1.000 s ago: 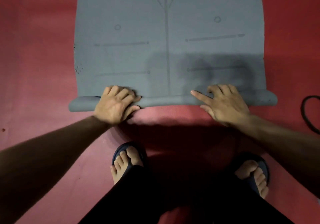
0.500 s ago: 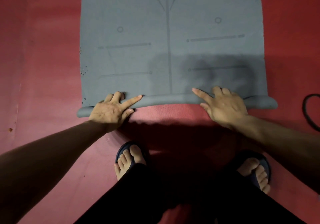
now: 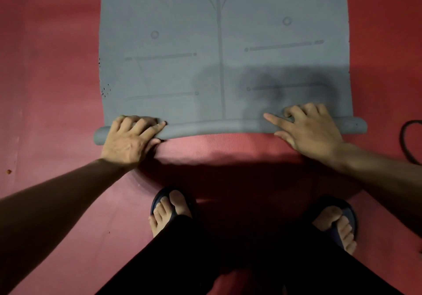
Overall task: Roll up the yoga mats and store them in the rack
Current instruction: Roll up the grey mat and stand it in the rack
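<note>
While most of the view is filled by red flooring (image 3: pixel 50 93), a grey mat (image 3: pixel 223 50) is laid flat upon it, stretching away from the person and out of the top of the picture. Alignment markings are printed on the mat: a centre line, short horizontal bars and small circles. A patch of small dark specks is seen along its left edge. Only the near end of the mat has been rolled, and a thin roll (image 3: pixel 219 128) is formed there, running from side to side and lying on the floor just ahead of the feet. Black trousers (image 3: pixel 239 256) are seen at the bottom, with a dark sandal (image 3: pixel 167 200) worn on each foot.

The left part of the roll is covered by the left hand (image 3: pixel 129 140); its fingers are curled over the top of the roll, and the thumb is tucked against the near side. The right part of the roll is pressed by the right hand (image 3: pixel 310 132), whose index finger is stretched out along the roll towards the middle, while the other fingers are bent with their tips on the flat mat just beyond it. A dark cord (image 3: pixel 405 141) is partly visible at the right edge, apart from the mat.
</note>
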Available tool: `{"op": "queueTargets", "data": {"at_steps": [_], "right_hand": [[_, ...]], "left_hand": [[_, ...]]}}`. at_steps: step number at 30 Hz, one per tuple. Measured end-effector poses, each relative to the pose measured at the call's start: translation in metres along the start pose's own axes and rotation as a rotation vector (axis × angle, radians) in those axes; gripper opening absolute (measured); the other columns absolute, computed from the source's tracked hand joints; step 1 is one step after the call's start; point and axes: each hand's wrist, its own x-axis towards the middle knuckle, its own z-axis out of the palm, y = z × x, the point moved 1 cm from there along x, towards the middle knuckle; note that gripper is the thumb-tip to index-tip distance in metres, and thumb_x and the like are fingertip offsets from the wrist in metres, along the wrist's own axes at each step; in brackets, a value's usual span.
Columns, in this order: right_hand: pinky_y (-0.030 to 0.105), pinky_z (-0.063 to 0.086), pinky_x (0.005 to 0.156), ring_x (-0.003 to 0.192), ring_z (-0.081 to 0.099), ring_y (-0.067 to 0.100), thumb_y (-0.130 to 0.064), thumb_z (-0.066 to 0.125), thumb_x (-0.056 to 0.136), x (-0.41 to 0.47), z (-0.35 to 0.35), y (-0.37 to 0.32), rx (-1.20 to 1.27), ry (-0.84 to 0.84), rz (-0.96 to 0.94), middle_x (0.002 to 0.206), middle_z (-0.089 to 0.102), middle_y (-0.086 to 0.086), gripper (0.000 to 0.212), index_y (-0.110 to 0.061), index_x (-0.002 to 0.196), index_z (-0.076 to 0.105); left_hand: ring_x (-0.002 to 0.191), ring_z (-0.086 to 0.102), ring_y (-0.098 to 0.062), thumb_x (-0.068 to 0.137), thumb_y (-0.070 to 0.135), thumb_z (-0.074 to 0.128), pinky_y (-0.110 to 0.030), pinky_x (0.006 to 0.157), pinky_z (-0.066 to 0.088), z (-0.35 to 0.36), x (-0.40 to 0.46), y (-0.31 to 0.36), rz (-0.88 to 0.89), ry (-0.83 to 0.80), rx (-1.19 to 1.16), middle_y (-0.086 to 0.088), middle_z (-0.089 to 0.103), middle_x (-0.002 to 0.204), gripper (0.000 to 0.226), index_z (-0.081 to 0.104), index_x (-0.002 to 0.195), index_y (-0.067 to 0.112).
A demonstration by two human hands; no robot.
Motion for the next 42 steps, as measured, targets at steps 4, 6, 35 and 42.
{"op": "queueTargets", "data": {"at_steps": [4,6,35,42], "right_hand": [[0.043,0.037,0.071,0.085,0.051,0.033,-0.057,0.035,0.094,0.004,-0.005,0.004,-0.056,-0.079,0.003,0.112,0.06,0.007,0.054,-0.04,0.143,0.047],[0.043,0.04,0.071,0.086,0.051,0.033,-0.058,0.034,0.094,0.004,-0.004,0.004,-0.039,-0.099,0.011,0.112,0.059,0.008,0.054,-0.041,0.144,0.044],[0.045,0.035,0.082,0.093,0.055,0.036,-0.045,0.038,0.091,0.016,0.0,-0.018,0.134,0.104,0.349,0.105,0.066,0.006,0.045,-0.018,0.117,0.063],[0.048,0.037,0.082,0.093,0.052,0.037,-0.05,0.042,0.091,0.057,-0.005,0.025,0.156,0.183,0.137,0.107,0.055,0.016,0.049,-0.009,0.11,0.059]], "left_hand": [[0.088,0.045,-0.034,0.097,0.055,0.031,-0.047,0.076,0.035,0.001,-0.005,-0.002,-0.099,-0.061,0.024,-0.008,0.053,0.117,0.051,0.046,0.143,0.04],[0.084,0.044,-0.034,0.097,0.055,0.029,-0.047,0.071,0.04,0.004,-0.005,-0.004,-0.119,-0.119,-0.003,-0.01,0.052,0.111,0.052,0.039,0.146,0.043],[0.09,0.049,-0.034,0.098,0.051,0.026,-0.049,0.083,0.029,-0.001,0.011,0.008,-0.384,-0.002,-0.083,-0.004,0.059,0.1,0.047,0.057,0.113,0.019],[0.088,0.044,-0.037,0.093,0.053,0.027,-0.05,0.081,0.033,0.0,0.049,-0.028,-0.236,0.014,-0.062,-0.019,0.049,0.103,0.054,0.058,0.101,0.01]]}}
